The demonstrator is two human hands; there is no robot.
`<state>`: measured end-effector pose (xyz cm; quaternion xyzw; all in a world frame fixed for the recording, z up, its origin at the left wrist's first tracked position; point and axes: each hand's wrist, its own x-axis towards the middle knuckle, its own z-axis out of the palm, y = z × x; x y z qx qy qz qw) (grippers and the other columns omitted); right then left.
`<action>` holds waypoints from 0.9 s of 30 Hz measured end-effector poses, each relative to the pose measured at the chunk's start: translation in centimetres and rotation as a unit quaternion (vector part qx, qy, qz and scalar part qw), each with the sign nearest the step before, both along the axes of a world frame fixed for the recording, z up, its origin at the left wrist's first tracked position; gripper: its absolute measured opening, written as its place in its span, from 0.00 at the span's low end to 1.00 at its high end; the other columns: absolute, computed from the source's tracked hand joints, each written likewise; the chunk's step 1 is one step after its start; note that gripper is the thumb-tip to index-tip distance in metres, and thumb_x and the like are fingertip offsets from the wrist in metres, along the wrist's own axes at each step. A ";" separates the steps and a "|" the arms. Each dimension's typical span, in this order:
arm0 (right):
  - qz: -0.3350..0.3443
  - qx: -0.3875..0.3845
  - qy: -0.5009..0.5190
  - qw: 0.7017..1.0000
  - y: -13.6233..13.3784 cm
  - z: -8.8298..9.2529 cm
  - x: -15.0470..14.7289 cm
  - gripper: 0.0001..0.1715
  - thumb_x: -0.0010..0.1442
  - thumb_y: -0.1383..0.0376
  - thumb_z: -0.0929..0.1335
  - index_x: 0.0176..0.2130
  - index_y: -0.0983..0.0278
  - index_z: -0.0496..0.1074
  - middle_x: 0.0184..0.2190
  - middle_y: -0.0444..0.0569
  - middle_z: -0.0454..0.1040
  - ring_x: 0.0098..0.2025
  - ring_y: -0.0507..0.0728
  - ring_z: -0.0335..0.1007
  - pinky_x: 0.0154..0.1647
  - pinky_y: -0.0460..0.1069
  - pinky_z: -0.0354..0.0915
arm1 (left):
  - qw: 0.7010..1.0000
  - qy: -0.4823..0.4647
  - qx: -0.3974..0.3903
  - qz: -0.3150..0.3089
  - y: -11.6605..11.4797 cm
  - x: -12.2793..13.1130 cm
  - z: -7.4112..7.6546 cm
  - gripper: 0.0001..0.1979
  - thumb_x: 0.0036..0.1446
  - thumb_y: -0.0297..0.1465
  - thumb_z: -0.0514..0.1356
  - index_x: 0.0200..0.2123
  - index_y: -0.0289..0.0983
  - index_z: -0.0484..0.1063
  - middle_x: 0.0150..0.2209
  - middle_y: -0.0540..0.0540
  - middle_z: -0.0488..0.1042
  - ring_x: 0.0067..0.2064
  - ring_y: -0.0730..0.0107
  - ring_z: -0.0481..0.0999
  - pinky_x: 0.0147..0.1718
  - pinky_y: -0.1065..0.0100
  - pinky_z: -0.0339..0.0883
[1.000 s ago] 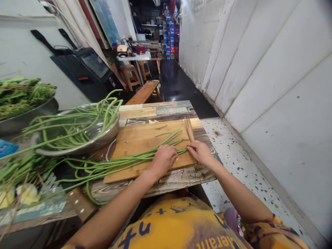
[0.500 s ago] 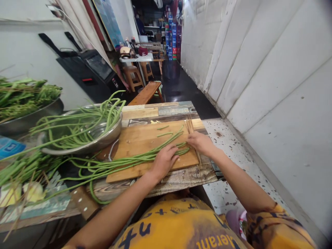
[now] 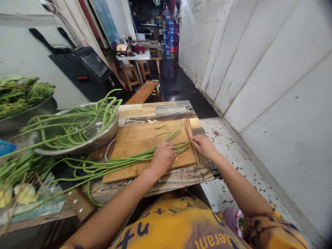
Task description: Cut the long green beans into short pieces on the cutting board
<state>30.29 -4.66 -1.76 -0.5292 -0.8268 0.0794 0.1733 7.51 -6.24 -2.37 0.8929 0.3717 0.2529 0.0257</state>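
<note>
A bundle of long green beans (image 3: 124, 162) lies across a wooden cutting board (image 3: 135, 138) on the table. My left hand (image 3: 163, 157) rests palm down on the beans near their right ends, fingers curled over them. My right hand (image 3: 204, 145) is at the board's right edge, fingers closed on a bunch of thin bamboo skewers (image 3: 190, 136) that lie along that edge. Two short bean pieces (image 3: 162, 129) lie farther back on the board.
A metal bowl (image 3: 103, 136) holding more long beans stands left of the board. Another metal basin of greens (image 3: 23, 97) sits at the far left. A wooden bench (image 3: 144, 91), stools and a white table stand beyond. A white wall runs along the right.
My right hand has moved from the bean tips to the skewers at the board's right edge. My left hand has stayed on the beans.
</note>
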 end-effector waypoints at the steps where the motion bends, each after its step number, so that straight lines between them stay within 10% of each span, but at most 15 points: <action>1: -0.010 -0.006 0.011 1.000 0.2 -0.1 0.1 0.14 0.62 0.69 0.62 0.43 0.64 0.74 0.39 0.52 0.76 0.41 0.56 0.69 0.42 0.48 0.61 | 1.000 -0.006 -0.006 -0.002 0.1 0.0 -0.1 0.09 0.57 0.30 0.57 0.26 0.37 0.74 0.31 0.44 0.75 0.37 0.63 0.71 0.37 0.60 0.66; 13: 0.098 -0.101 0.066 0.988 4.0 1.5 -1.0 0.10 0.53 0.72 0.69 0.34 0.62 0.79 0.33 0.44 0.79 0.37 0.53 0.73 0.40 0.45 0.63 | 0.999 -0.039 -0.012 -0.018 0.4 -0.2 -0.1 0.09 0.57 0.30 0.57 0.30 0.38 0.77 0.34 0.43 0.75 0.38 0.63 0.72 0.38 0.60 0.68; 18: 0.065 -0.093 0.070 0.991 2.4 1.9 -0.7 0.12 0.57 0.72 0.65 0.37 0.64 0.78 0.35 0.48 0.78 0.37 0.55 0.72 0.39 0.46 0.62 | 0.999 -0.044 -0.015 0.012 0.4 -0.3 -0.1 0.05 0.52 0.29 0.61 0.31 0.37 0.78 0.50 0.38 0.70 0.46 0.58 0.72 0.44 0.57 0.68; 27: -0.012 -0.043 0.059 0.997 -1.8 0.9 -2.1 0.16 0.56 0.61 0.69 0.43 0.67 0.72 0.34 0.50 0.70 0.36 0.56 0.67 0.36 0.47 0.62 | 0.998 0.048 -0.025 -0.015 0.8 -0.1 1.0 0.06 0.55 0.31 0.59 0.30 0.38 0.76 0.34 0.45 0.75 0.37 0.64 0.72 0.37 0.64 0.66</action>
